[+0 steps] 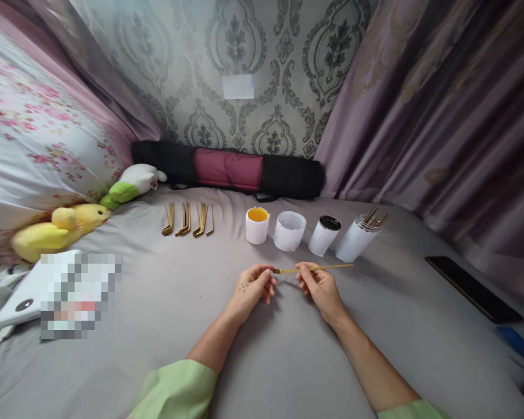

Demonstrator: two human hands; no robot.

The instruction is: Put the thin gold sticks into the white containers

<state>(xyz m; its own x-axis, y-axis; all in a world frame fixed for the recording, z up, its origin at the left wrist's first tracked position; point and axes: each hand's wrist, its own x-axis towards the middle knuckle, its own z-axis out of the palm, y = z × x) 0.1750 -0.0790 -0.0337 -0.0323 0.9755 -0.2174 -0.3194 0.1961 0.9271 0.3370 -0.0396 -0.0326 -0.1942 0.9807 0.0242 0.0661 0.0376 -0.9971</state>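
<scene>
Pinching the stick (pixel 332 267) over the bed, left fingers (pixel 267 273) closed on its end, right fingers (pixel 306 271) closed mid-shaft, I judge it light, stiff, slick.

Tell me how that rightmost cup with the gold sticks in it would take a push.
The rightmost cup appears to lean on the soft grey sheet, so it would probably tip easily. It looks tall and narrow, and the gold sticks jutting from its top likely make it top-heavy; they might spill out.

Grey bedsheet (pixel 157 326), gold straw (pixel 318 268), yellow plush duck (pixel 56 230), pink floral pillow (pixel 35 134), damask-patterned wallpaper (pixel 244 46)
</scene>
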